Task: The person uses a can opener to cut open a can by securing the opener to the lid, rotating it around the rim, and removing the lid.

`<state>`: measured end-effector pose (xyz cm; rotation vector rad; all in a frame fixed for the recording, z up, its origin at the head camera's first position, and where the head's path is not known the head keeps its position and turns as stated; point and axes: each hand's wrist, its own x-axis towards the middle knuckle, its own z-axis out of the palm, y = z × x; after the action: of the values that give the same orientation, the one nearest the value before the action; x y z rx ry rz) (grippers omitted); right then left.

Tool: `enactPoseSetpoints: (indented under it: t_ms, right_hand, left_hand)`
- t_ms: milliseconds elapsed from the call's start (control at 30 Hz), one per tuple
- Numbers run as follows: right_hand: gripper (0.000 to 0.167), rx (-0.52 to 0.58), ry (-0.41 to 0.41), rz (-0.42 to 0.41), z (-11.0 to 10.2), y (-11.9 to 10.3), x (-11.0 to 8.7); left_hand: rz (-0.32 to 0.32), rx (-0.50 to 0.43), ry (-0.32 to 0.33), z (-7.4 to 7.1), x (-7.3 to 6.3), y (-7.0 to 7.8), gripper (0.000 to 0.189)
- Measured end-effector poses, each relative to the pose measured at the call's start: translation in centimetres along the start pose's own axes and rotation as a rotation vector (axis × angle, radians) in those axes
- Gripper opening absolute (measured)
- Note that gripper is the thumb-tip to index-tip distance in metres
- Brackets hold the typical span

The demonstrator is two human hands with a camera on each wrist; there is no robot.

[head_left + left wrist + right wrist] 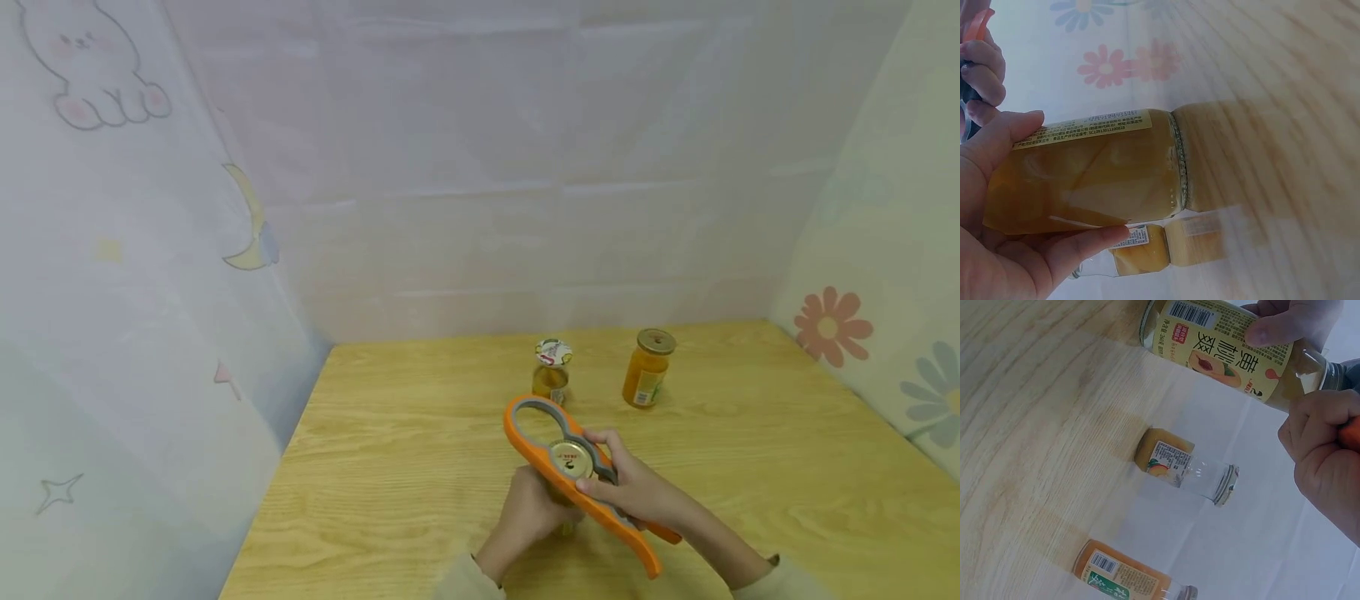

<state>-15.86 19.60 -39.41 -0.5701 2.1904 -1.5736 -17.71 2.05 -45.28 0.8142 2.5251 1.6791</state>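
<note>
My left hand (pixel 528 504) grips a glass peach jar (pixel 1097 169) around its body, thumb on one side and fingers on the other. The jar stands upright on the table, its yellow label (pixel 1229 350) showing in the right wrist view. An orange and grey jar opener (pixel 536 446) lies across the top, its smaller opening around the gold lid (pixel 572 460). My right hand (pixel 637 487) holds the opener by its handles, with the thumb over the near one. In the head view, the opener and hands hide most of the jar's body.
Behind the opener stands a small, partly filled jar (pixel 551 382) with a patterned lid. To its right is a taller jar (pixel 645 373) of orange contents with a gold lid. The wooden table (pixel 390 433) meets printed sheets at the back and both sides.
</note>
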Motion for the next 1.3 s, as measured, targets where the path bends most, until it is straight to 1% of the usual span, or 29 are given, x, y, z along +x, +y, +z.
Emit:
enactPoseSetpoints:
  t_ms: [133,333,367,433,533,600,733,800,900,967,1033,1167,1300]
  right_hand:
    - [0.066,-0.008,0.004,0.01,0.1,0.2,0.0]
    - [0.05,-0.009,-0.002,0.019,0.1,0.3,0.1]
    - [0.05,-0.019,-0.004,0.026,0.0,0.3,0.1]
    - [0.056,-0.064,-0.003,0.038,-0.1,0.0,0.1]
    - [0.066,-0.128,-0.005,0.026,-0.5,-0.5,0.1]
    - [0.067,-0.156,-0.005,0.001,-0.6,-0.8,0.0]
    - [0.066,-0.141,-0.027,-0.066,-0.6,-1.1,0.1]
    - [0.065,-0.111,-0.065,-0.089,-0.7,-1.0,0.1]
    - [0.063,-0.041,-0.138,-0.101,-1.1,-0.8,0.1]
    - [0.062,0.014,-0.174,-0.082,-1.2,-0.7,0.1]
    - [0.065,0.057,-0.186,-0.043,-1.3,-0.5,0.1]
    - [0.073,0.08,-0.165,0.042,-1.2,-0.5,0.1]
    - [0.075,0.085,-0.142,0.075,-1.0,-0.5,0.3]
  left_hand:
    - [0.019,0.008,0.013,0.1,0.0,0.0,0.044]
    - [0.057,0.032,0.023,0.1,0.1,0.0,0.043]
    - [0.056,0.043,0.02,0.0,0.1,0.0,0.044]
    - [0.034,0.056,0.007,0.0,0.2,0.0,0.047]
    - [0.008,0.056,-0.006,0.0,0.2,-0.1,0.049]
    - [-0.001,0.053,-0.016,0.0,0.2,-0.1,0.048]
    - [0.012,0.046,-0.034,-0.2,0.4,-0.2,0.046]
    - [0.015,0.05,-0.037,-0.2,0.4,-0.3,0.046]
    - [0.025,0.045,-0.045,-0.3,0.4,-0.3,0.046]
    - [0.031,0.039,-0.049,-0.4,0.4,-0.3,0.046]
    - [0.032,0.027,-0.055,-0.4,0.4,-0.3,0.048]
    - [0.019,0.022,-0.046,-0.3,0.4,-0.2,0.048]
    - [0.007,0.025,-0.035,-0.3,0.4,-0.2,0.047]
